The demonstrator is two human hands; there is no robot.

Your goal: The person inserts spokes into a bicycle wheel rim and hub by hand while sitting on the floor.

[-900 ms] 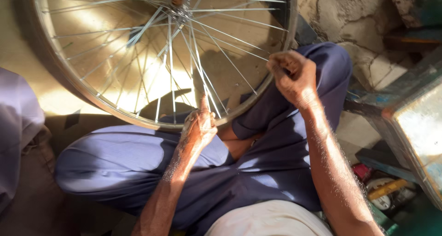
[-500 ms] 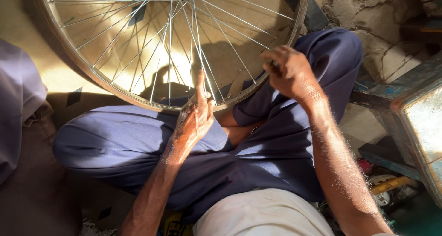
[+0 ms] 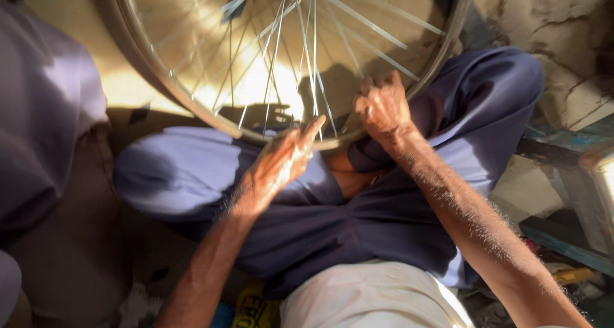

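Observation:
A bicycle wheel (image 3: 160, 88) with a metal rim and several thin spokes stands in front of my crossed legs in blue trousers (image 3: 358, 219). My left hand (image 3: 278, 165) reaches up to the rim's lower edge, its fingers stretched out and resting on the spokes (image 3: 307, 66). My right hand (image 3: 382, 107) is closed in a fist at the rim's lower right edge, gripping it. Whether a small tool sits inside that fist is hidden. The hub is cut off at the top of the view.
Another person's purple clothing (image 3: 45, 110) fills the left side. A worn blue-green frame (image 3: 566, 150) stands at the right under a cracked wall (image 3: 563, 27). Small clutter (image 3: 572, 277) lies at the lower right, and a yellow packet (image 3: 252, 309) lies by my waist.
My right hand has slid left along the rim toward its bottom, closer to my left hand. My left hand has stayed at the spokes, its fingers now more stretched out.

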